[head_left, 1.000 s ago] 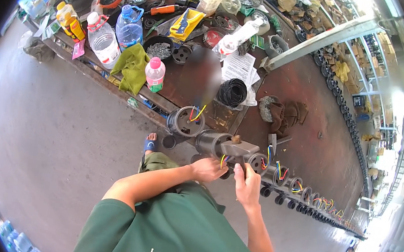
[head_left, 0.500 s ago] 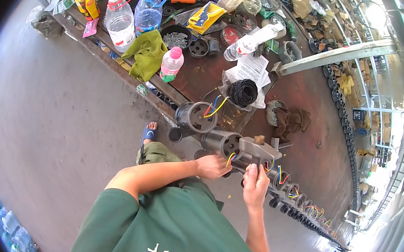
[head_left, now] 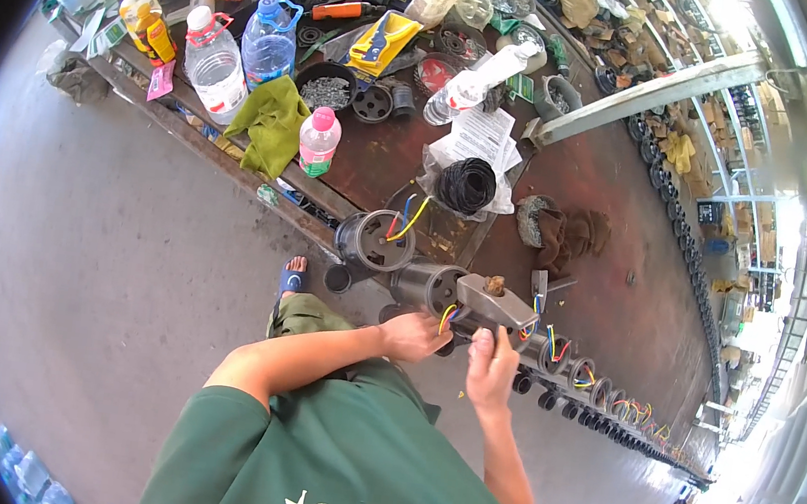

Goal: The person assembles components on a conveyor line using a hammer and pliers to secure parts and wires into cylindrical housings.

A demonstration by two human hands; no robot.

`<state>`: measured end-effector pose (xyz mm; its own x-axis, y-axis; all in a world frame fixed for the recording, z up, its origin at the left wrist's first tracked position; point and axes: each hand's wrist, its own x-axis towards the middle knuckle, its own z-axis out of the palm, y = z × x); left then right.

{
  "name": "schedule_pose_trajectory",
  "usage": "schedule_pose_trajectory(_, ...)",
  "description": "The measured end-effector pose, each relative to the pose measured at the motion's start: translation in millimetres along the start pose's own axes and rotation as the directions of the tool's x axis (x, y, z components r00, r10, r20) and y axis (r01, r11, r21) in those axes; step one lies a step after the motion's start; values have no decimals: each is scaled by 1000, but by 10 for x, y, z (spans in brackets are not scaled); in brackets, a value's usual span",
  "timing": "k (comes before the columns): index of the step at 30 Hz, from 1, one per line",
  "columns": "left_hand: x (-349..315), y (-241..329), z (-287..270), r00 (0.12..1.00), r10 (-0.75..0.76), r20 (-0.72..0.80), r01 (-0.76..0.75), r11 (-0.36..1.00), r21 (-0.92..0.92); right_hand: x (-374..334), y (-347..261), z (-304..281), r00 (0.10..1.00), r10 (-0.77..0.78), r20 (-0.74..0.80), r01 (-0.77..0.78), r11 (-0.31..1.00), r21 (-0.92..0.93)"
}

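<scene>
My right hand (head_left: 492, 372) is closed round the handle of a hammer. The grey steel hammer head (head_left: 509, 308) hangs over the row of housings, and the wooden end of its handle (head_left: 494, 284) sticks out on top. My left hand (head_left: 413, 337) is closed beside a grey cylindrical metal housing (head_left: 415, 281), right at its yellow and blue wires (head_left: 449, 315); what its fingers hold is hidden. To the left stands another open housing (head_left: 365, 239) with yellow, blue and red wires (head_left: 409, 221). More wired housings (head_left: 554, 353) run on to the right.
On the worktable (head_left: 594, 180) lie a coil of black cord (head_left: 465, 185), papers (head_left: 479, 138), a brown cloth (head_left: 577, 231) and a green cloth (head_left: 268, 125). A pink-capped bottle (head_left: 318, 144) stands near its edge. A pale beam (head_left: 644, 98) slants up at the right.
The view has shifted, moving most of the scene slightly left. The hammer head has turned and tilts down to the right. Both hands keep their closed grip.
</scene>
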<state>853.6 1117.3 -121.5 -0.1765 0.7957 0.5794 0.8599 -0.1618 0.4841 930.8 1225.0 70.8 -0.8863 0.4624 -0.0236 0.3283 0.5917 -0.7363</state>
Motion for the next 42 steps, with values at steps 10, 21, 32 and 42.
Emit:
schedule_pose_trajectory(10, -27, -29, -21, 997, 64, 53, -68, 994, 82, 35, 22, -33, 995, 95, 16, -94, 995, -35)
schedule_pose_trajectory(21, 343, 238, -646, 940, -43, 338, 72, 995, -73, 76, 246, 15, 979, 202, 20, -203, 979, 14)
schedule_pose_trajectory(32, 2178, 1618, -2940, 958, -109, -264, -286, -403, -869, -714, 440, -581, 797, 575, -186, -296, 640, 709)
schedule_pose_trajectory(42, 2662, 2395, -2454, 947, -120, -299, -320, -449, -834, -1362, 930, -845, 716, 679, -164, -386, 580, 717)
